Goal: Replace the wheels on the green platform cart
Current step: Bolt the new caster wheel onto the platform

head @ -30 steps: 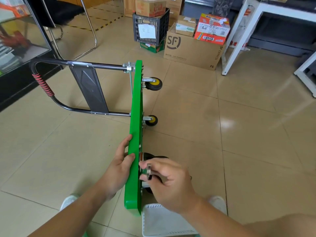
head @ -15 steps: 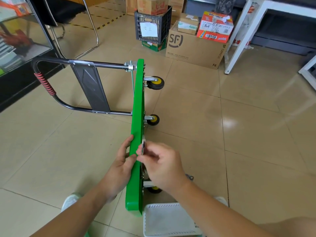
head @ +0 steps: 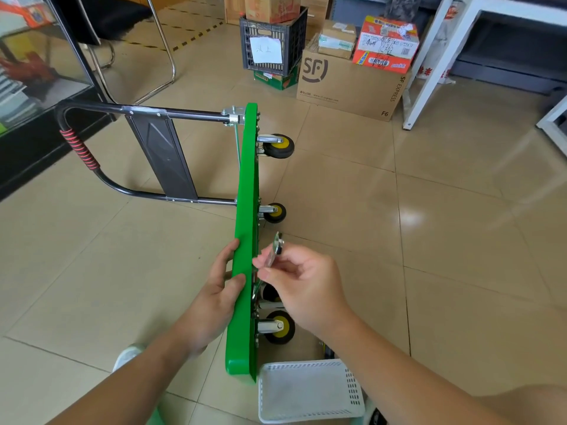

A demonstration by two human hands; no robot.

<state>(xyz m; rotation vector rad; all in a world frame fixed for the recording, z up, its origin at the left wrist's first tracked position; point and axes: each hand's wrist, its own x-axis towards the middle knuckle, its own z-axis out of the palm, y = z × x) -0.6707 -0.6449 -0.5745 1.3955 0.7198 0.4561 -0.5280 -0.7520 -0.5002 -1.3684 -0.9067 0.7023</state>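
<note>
The green platform cart [head: 245, 210] stands on its long edge on the tiled floor, its black handle [head: 92, 167] lying out to the left. Black wheels with yellow hubs stick out on the right side: one far [head: 278, 146], one in the middle [head: 274, 213], one near [head: 279, 327]. My left hand [head: 219, 289] grips the cart's upper edge, thumb on top. Just right of the deck, my right hand [head: 302, 280] pinches a small metal wrench [head: 275, 248], its head pointing up and away. Another wheel behind my right hand is mostly hidden.
A white perforated basket [head: 310, 391] sits on the floor by the cart's near end. Cardboard boxes [head: 349, 81] and a black crate [head: 273, 41] stand at the back. A white table leg [head: 426, 75] is at the right, a chair frame [head: 159, 56] and glass cabinet at the left.
My right hand has risen from the near wheel's mount up beside the deck's top edge, carrying the small metal tool. The left hand keeps its grip on the cart.
</note>
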